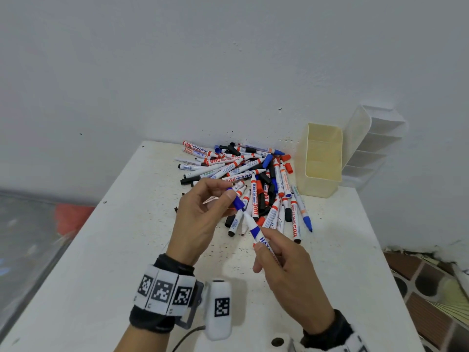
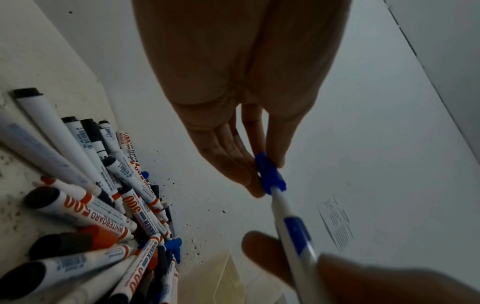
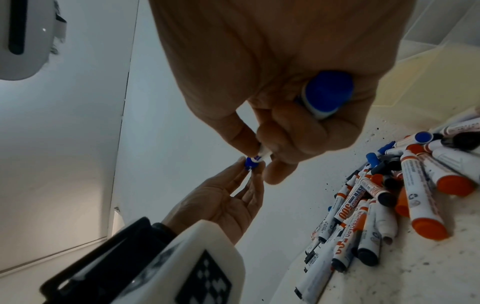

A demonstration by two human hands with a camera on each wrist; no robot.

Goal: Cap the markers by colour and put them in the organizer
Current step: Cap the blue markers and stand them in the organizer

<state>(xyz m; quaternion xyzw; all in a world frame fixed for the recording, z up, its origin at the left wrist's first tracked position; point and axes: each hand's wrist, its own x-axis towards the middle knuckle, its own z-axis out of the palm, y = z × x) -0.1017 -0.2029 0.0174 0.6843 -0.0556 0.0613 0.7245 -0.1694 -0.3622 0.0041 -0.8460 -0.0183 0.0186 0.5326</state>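
Above the table, my right hand grips the barrel of a white and blue marker. My left hand pinches a blue cap that sits on the marker's tip. In the left wrist view the blue cap is held between thumb and fingers, with the marker running down to the right hand. The right wrist view shows the marker's blue end in my palm and the cap far off. A pile of markers and loose caps lies behind my hands.
A pale yellow organizer stands at the table's back right, with a white divided organizer behind it against the wall. The white table has an edge at left. Patterned floor tiles show at right.
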